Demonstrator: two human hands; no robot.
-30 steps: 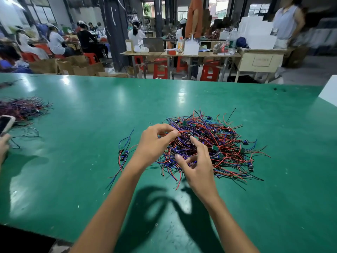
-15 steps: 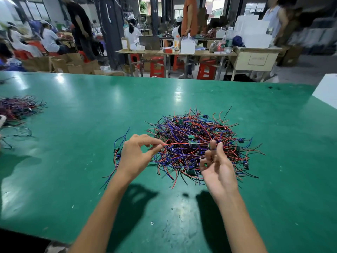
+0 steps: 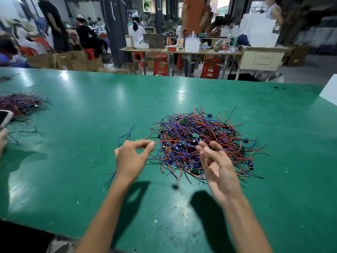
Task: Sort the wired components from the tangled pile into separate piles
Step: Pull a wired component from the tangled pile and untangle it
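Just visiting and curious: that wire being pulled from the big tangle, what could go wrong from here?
The left hand pinches a red wire that runs into the tangled pile; pulling may drag neighbouring wires along or snag. The right hand hovers at the pile's near edge without clearly gripping, so the pile could slide toward the small sorted bunch and mix with it.

A broad green-topped worktable fills the near scene, its glossy surface catching bright glare spots from light overhead. Beyond its far edge stands a row of pale wooden tables with red plastic stools tucked under them. Brown cardboard boxes sit on the floor at far left. A dark pillar rises behind them, with daylit openings at the far back.
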